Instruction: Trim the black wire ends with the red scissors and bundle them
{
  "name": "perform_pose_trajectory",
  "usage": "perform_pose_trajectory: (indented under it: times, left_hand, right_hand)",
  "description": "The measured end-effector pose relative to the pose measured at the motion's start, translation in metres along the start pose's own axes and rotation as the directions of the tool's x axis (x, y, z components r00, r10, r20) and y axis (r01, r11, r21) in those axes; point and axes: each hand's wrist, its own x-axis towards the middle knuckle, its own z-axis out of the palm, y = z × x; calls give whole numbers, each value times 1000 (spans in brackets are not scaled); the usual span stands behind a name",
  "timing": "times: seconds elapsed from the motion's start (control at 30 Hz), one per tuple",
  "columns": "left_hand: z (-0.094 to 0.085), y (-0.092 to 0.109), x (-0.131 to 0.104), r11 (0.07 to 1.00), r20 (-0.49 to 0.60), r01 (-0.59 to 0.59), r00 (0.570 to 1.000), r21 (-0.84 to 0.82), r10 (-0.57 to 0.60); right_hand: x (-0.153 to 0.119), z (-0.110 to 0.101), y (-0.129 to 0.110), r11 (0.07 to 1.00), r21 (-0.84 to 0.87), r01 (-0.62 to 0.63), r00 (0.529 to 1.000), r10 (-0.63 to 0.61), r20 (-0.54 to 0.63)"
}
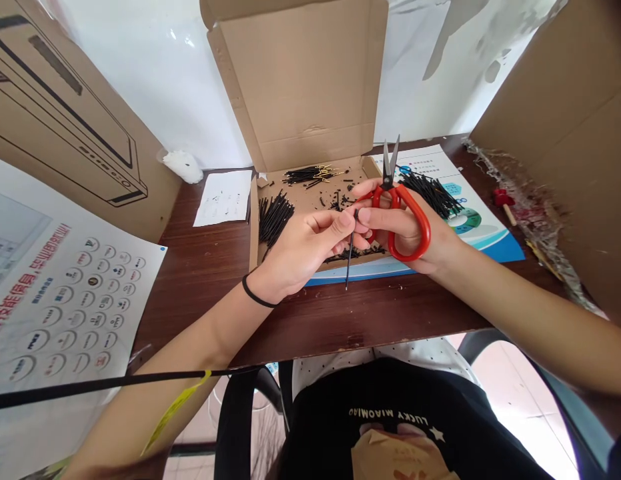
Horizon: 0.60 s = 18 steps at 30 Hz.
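A thin black stick point(349, 260) hangs down between my two hands, its top end pinched at the fingertips. My left hand point(310, 247), with a black band at the wrist, has thumb and fingers closed on it. My right hand point(397, 223) touches the same top end with its thumb and also carries red-handled scissors point(423, 233) hooked over the fingers, blades pointing up and slightly apart. Behind the hands lies an open cardboard box point(300, 193) with a black bundle point(275, 217) at its left, gold-tipped black sticks point(310, 175) at the back and small black scraps point(335, 199).
Another bundle of black sticks point(433, 193) lies on a printed sheet point(483, 233) at the right. A white note point(223, 198) is at the left on the brown table point(190, 267). Cardboard panels stand on both sides. A red-headed tool point(503, 198) lies far right.
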Motion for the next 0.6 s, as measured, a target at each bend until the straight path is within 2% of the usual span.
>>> perform_pose_trajectory:
  times: [0.37, 0.6]
  left_hand:
    - [-2, -1, 1, 998, 24, -48, 999, 41, 47]
    - [-2, 0, 1, 997, 11, -40, 999, 71, 39]
  right_hand:
    - [1, 0, -1, 999, -8, 42, 999, -42, 19]
    - [0, 0, -1, 998, -22, 53, 998, -53, 16]
